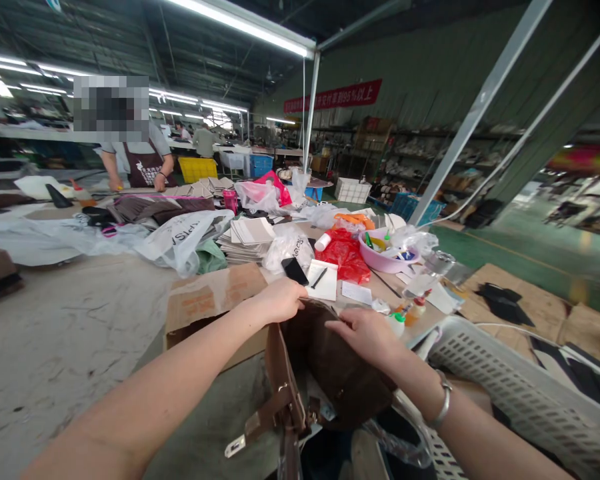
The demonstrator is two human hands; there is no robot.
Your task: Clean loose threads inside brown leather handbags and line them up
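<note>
A brown leather bag (350, 373) hangs between my hands at the table's front edge, its inside partly showing. My left hand (283, 300) is closed on the far upper edge of the bag. On the right, my right hand (367, 333) grips the bag's other side, thumb and fingers along the rim. A strap with a metal end piece (235, 446) dangles at the lower left of the bag. Just beyond my left hand lie a black phone (295, 271) and a white notepad (323, 280) with a black pen (319, 278) on it.
An open cardboard box (215, 293) stands left of the bag. A white plastic basket (520, 387) is at the right. Farther back are a red plastic bag (345, 257), a lilac basin (387, 262), glue bottles (416, 310) and stacked pieces (245, 239). A co-worker in an apron (147, 163) stands across the table.
</note>
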